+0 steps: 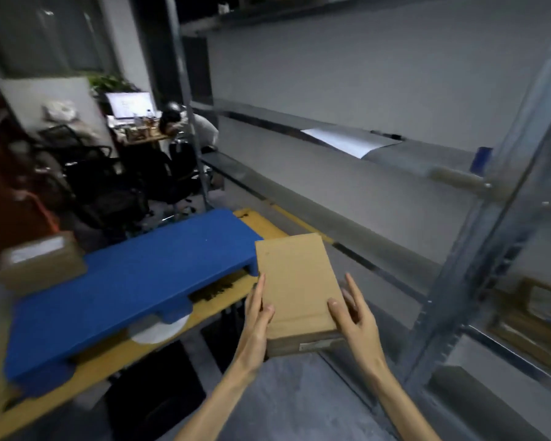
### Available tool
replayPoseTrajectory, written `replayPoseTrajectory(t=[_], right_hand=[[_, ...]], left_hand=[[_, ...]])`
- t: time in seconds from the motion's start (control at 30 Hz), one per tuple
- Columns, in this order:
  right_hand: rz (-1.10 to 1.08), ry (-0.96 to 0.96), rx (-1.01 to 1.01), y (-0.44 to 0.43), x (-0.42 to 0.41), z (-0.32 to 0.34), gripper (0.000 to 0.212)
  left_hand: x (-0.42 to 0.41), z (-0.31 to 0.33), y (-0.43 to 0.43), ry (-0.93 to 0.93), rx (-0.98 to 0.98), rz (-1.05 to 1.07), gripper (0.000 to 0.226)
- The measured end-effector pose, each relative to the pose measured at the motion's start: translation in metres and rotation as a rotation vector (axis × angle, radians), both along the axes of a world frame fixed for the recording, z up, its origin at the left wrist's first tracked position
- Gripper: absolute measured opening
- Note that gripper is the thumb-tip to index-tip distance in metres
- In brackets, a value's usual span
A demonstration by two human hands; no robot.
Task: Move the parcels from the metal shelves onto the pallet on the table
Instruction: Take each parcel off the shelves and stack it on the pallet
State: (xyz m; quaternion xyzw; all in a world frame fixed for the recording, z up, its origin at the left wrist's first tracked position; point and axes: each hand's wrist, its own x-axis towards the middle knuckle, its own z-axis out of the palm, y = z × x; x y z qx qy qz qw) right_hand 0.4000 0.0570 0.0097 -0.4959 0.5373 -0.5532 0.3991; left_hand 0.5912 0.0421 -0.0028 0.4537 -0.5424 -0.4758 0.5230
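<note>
I hold a flat brown cardboard parcel (pixel 296 281) in the air between both hands, just right of the blue pallet (pixel 124 281). My left hand (pixel 256 316) grips its left edge with the thumb on top. My right hand (pixel 355 316) grips the right edge, thumb on top too. The pallet lies on a yellow-topped table (pixel 86 370). Another cardboard parcel (pixel 42 259) sits at the pallet's far left end. The metal shelves (pixel 379 192) run along the right.
More parcels (pixel 535 319) lie on a lower shelf at the far right. A white sheet (pixel 347 141) rests on the upper shelf. Black office chairs (pixel 109 183) and a person at a desk (pixel 185 122) are behind the table. Grey floor lies below my arms.
</note>
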Motion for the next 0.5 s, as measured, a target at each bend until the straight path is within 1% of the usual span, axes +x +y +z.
replayPoseTrajectory(t=[0.03, 0.13, 0.23, 0.4, 0.5], right_hand=[[0.059, -0.032, 0.008, -0.008, 0.026, 0.002, 0.064], [0.245, -0.045, 0.008, -0.031, 0.097, 0.003, 0.055], [0.409, -0.037, 0.026, -0.049, 0.152, 0.003, 0.059], [0.614, -0.005, 0.051, -0.087, 0.219, 0.001, 0.056], [0.699, 0.009, 0.056, -0.117, 0.247, -0.005, 0.053]], left_hand=[[0.024, 0.001, -0.001, -0.014, -0.017, 0.056, 0.052], [0.09, 0.003, -0.005, -0.013, -0.05, 0.197, 0.05], [0.145, 0.004, -0.01, -0.022, -0.033, 0.319, 0.047], [0.212, -0.001, -0.024, -0.036, -0.003, 0.473, 0.046], [0.239, -0.01, -0.041, -0.044, 0.017, 0.519, 0.045]])
